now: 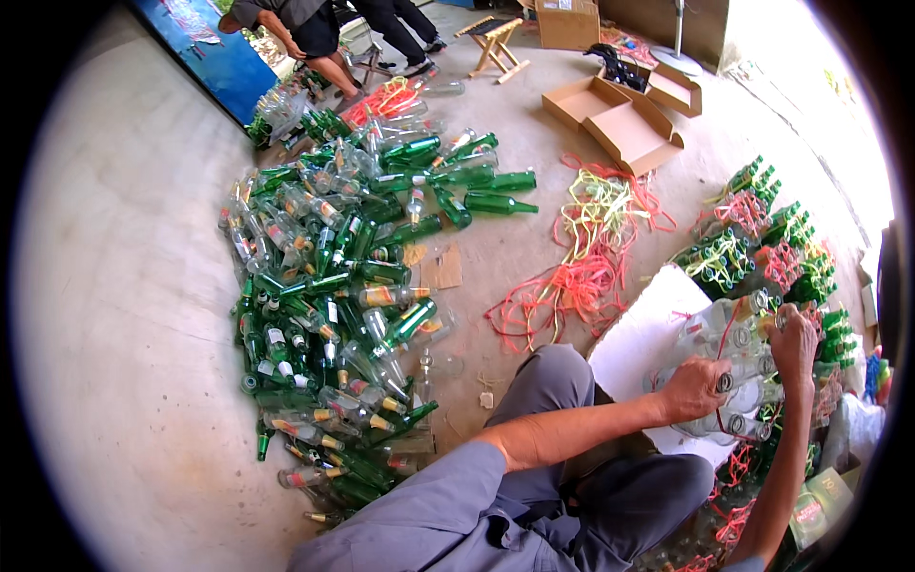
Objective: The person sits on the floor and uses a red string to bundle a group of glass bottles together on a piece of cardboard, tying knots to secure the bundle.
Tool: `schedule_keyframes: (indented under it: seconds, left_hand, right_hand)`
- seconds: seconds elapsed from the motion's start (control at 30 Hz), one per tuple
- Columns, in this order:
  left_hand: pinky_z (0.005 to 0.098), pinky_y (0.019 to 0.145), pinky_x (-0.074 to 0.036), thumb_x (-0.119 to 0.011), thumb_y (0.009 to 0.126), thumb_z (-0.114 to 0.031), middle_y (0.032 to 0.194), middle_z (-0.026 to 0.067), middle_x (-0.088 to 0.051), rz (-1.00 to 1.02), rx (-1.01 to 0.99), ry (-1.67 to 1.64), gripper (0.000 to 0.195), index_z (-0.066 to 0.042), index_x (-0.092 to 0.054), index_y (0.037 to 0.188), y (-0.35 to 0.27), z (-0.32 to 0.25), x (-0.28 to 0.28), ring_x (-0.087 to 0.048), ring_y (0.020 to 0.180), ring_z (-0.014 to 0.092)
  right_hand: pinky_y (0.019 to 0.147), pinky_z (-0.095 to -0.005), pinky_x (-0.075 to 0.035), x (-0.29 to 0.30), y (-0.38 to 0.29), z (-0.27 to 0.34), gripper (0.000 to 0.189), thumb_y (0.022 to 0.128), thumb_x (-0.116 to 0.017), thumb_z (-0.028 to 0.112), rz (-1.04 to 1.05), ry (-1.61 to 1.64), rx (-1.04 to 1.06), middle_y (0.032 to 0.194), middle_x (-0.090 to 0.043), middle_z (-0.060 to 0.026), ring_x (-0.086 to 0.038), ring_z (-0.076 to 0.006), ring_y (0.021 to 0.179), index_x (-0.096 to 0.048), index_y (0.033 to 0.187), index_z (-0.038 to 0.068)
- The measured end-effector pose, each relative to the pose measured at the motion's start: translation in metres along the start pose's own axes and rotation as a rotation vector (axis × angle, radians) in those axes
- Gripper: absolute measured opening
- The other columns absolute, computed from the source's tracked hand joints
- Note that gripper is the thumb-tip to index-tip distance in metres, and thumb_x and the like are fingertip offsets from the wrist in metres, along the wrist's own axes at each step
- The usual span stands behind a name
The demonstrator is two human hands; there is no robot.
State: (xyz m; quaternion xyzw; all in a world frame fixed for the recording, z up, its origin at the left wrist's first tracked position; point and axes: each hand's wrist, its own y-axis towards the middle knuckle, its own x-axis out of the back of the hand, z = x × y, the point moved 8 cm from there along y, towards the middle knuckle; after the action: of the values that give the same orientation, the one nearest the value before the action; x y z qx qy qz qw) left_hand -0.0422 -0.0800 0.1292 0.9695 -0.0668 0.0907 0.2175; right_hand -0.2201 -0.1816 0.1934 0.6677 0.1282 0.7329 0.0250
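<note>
In front of me, a bundle of clear glass bottles lies tilted on a white board, their open mouths towards the right. A thin red cord runs around the bottles. My left hand is closed at the near side of the bundle, by a bottle mouth. At the far right side, the fingers of my right hand are curled at the bottle necks. Whether each hand grips glass or cord is partly hidden by the fingers.
A large heap of loose green and clear bottles lies along the left wall. Tangled red and yellow cords are on the floor. Tied green bottle bundles stand at right. Open cardboard boxes, a folding stool and two people are farther back.
</note>
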Motion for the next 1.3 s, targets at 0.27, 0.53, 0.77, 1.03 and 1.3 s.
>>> schedule_keyframes:
  seconds: [0.27,0.53,0.77,1.03,1.3]
  left_hand:
    - [0.0499,0.074,-0.043,-0.068,0.076,-0.017,0.074,0.0217,-0.058,0.044,0.005,0.036,0.025,-0.002,-0.051,0.086,-0.001,0.008,-0.007,-0.057,0.079,0.045]
    - [0.0501,0.074,-0.043,-0.07,0.074,-0.017,0.075,0.0229,-0.058,0.086,0.056,0.012,0.028,-0.002,-0.052,0.09,-0.001,0.013,-0.01,-0.057,0.081,0.045]
    - [0.0506,0.072,-0.043,-0.07,0.072,-0.016,0.075,0.0235,-0.058,0.066,0.035,-0.008,0.029,-0.001,-0.053,0.09,-0.001,0.012,-0.008,-0.056,0.08,0.045]
    - [0.05,0.077,-0.043,-0.071,0.073,-0.017,0.08,0.0233,-0.059,0.078,0.035,0.019,0.031,-0.002,-0.054,0.095,-0.003,0.018,-0.013,-0.056,0.084,0.045]
    - [0.0499,0.078,-0.044,-0.071,0.074,-0.018,0.082,0.0238,-0.06,0.086,0.037,0.046,0.033,-0.002,-0.054,0.096,-0.002,0.019,-0.015,-0.057,0.086,0.045]
  right_hand:
    - [0.08,-0.0467,-0.046,-0.004,0.001,-0.002,0.036,0.074,-0.076,0.014,0.006,-0.005,-0.024,0.089,-0.066,-0.0197,-0.063,-0.0386,0.09,-0.059,0.103,0.002]
    - [0.078,-0.0463,-0.047,-0.002,-0.002,-0.002,0.035,0.073,-0.076,0.015,-0.061,0.007,-0.005,0.088,-0.066,-0.0191,-0.063,-0.0387,0.088,-0.059,0.102,0.003]
    - [0.077,-0.047,-0.046,-0.002,-0.002,0.0,0.034,0.073,-0.075,0.014,-0.055,0.033,0.008,0.087,-0.066,-0.0192,-0.063,-0.039,0.086,-0.059,0.101,0.003]
    - [0.076,-0.0473,-0.046,0.0,-0.002,0.002,0.033,0.074,-0.074,0.013,-0.058,0.04,0.023,0.085,-0.065,-0.019,-0.062,-0.0393,0.085,-0.059,0.101,0.003]
    - [0.076,-0.0484,-0.046,0.0,-0.002,0.0,0.034,0.074,-0.074,0.015,-0.053,0.038,-0.012,0.085,-0.065,-0.0199,-0.062,-0.0394,0.086,-0.059,0.103,0.004]
